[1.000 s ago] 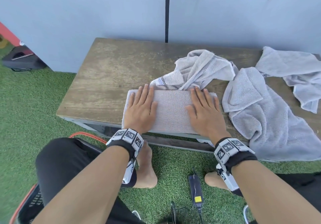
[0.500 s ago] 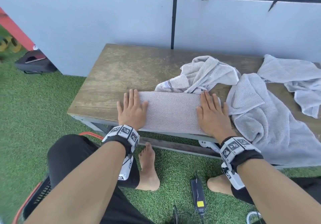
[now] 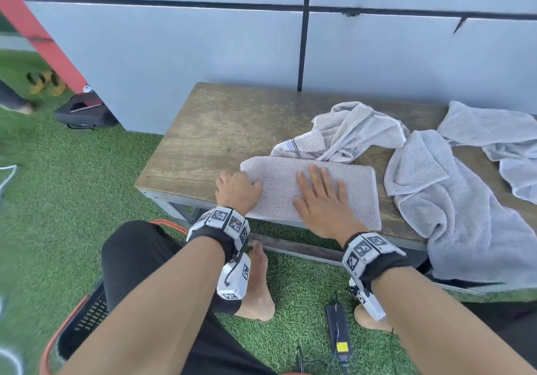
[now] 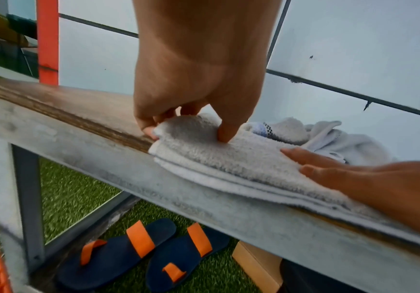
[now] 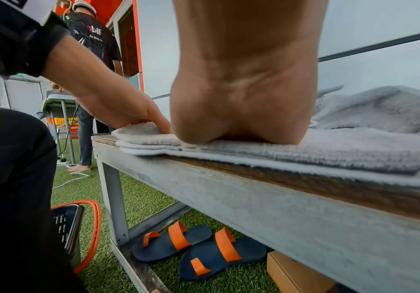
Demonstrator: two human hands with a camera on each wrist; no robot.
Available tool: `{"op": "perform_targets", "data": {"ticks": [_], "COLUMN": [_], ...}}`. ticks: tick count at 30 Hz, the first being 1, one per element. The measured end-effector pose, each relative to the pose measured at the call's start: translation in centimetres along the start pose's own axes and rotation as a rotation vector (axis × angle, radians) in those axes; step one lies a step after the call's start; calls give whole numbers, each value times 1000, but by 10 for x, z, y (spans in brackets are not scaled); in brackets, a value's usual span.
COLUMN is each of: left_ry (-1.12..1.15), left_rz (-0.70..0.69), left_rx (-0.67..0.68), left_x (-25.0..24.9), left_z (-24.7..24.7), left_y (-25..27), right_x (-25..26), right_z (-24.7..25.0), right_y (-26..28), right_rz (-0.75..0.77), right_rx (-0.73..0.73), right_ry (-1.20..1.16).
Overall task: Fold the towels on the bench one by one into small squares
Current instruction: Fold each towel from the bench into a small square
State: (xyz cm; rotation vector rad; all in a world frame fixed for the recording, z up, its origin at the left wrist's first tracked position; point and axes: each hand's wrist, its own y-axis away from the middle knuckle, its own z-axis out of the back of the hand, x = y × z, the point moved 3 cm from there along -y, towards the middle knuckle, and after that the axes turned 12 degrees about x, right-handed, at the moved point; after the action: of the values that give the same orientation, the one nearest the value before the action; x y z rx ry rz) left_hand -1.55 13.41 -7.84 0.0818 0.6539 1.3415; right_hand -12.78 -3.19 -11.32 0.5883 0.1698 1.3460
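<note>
A folded grey towel (image 3: 357, 188) (image 4: 204, 162) (image 5: 304, 152) lies as a long strip along the wooden bench's (image 3: 209, 130) front edge. My left hand (image 3: 238, 190) (image 4: 186, 128) pinches the strip's left end, thumb on top and fingers curled under the lifted edge. Flat on the middle of the strip rests my right hand (image 3: 322, 200) (image 4: 342, 172), fingers straight, its palm (image 5: 241, 119) pressing the cloth. Three more unfolded grey towels lie on the bench: a crumpled one (image 3: 343, 133) behind the strip, a large one (image 3: 453, 200) hanging over the front edge at the right, another (image 3: 499, 136) at the far right.
A grey wall (image 3: 203, 54) stands right behind the bench. Under it lie blue and orange sandals (image 4: 143, 251) (image 5: 198, 249) and a cardboard box (image 5: 294, 275). On the grass sit a basket with an orange rim (image 5: 78, 228) by my left leg and a black power adapter (image 3: 338, 331). Another person (image 5: 93, 59) stands further left.
My left hand went from flat on the towel's left end to pinching and lifting that end. My right hand slid from the right end to the middle of the strip.
</note>
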Motion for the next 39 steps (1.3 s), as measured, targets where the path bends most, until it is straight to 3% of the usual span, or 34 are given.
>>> {"op": "perform_targets", "data": {"ticks": [4, 6, 9, 12, 15, 16, 20, 22, 27, 33, 36, 39], "left_ry": [186, 239, 307, 343, 536, 555, 342, 175, -204, -301, -278, -207], "left_rz": [-81, -118, -253, -462, -587, -600, -609, -627, -635, -643, -670, -695], "left_rx": [101, 101, 91, 229, 432, 444, 375, 390, 372, 324, 324, 321], "left_x": [-15, -31, -64, -111, -144, -149, -143, -135, -122, -110, -108, -111], "left_z": [13, 26, 42, 42, 22, 13, -22, -42, -79, -91, -91, -89], "left_y": [5, 13, 23, 44, 61, 59, 50, 46, 51, 45, 44, 46], "right_x": [-5, -6, -13, -26, -50, -57, -88, -98, -100, -104, -104, -95], "right_z": [4, 11, 36, 58, 69, 70, 60, 52, 57, 49, 46, 43], "right_y": [-1, 1, 17, 38, 52, 58, 68, 68, 73, 61, 62, 64], "right_rz": [37, 75, 121, 124, 135, 103, -129, -159, -226, -219, -230, -220], "right_rx": [30, 19, -114, -242, -202, -194, -265, -270, -414, -396, -502, -625], "right_ry": [-43, -175, -614, -1055, -1638, -1737, -1496, -1426, -998, -827, -678, -332]}}
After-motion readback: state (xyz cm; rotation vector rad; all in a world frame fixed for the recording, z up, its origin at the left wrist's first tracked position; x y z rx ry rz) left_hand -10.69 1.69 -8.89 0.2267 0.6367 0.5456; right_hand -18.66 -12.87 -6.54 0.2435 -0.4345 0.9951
